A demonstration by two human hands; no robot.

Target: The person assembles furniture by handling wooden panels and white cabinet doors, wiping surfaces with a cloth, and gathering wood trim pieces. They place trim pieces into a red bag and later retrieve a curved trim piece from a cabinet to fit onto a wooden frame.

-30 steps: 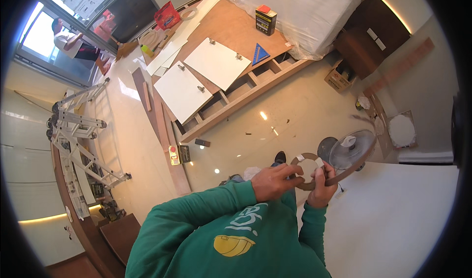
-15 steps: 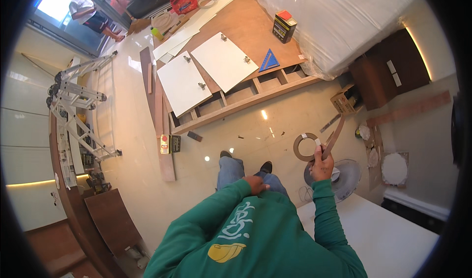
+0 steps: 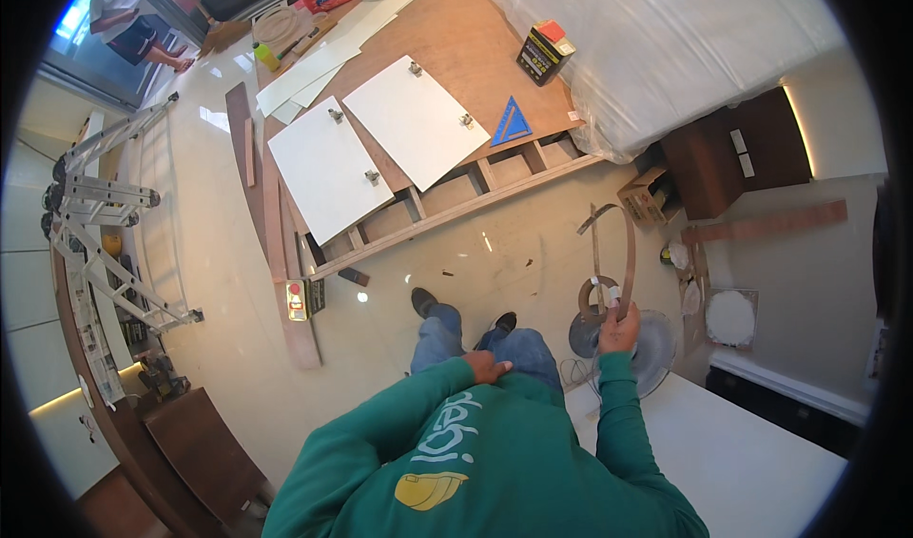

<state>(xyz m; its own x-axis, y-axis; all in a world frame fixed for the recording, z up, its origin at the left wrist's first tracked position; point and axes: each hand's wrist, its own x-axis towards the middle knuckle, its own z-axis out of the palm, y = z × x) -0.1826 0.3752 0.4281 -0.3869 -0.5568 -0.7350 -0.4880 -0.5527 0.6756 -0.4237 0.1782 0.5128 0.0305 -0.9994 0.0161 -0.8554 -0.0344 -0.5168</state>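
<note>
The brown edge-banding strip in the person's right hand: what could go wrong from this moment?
1. The right hand holds the brown edge-banding strip only at its coiled lower end; the long free loop arcs up unsupported, so it might kink or whip loose.
2. The left hand rests at the waist, so nothing steadies the loop.
3. A fan stands on the floor right below the strip; a hanging end could perhaps catch it.

A brown strip of what looks like edge banding (image 3: 618, 253), partly coiled, loops upward above the floor.
</note>
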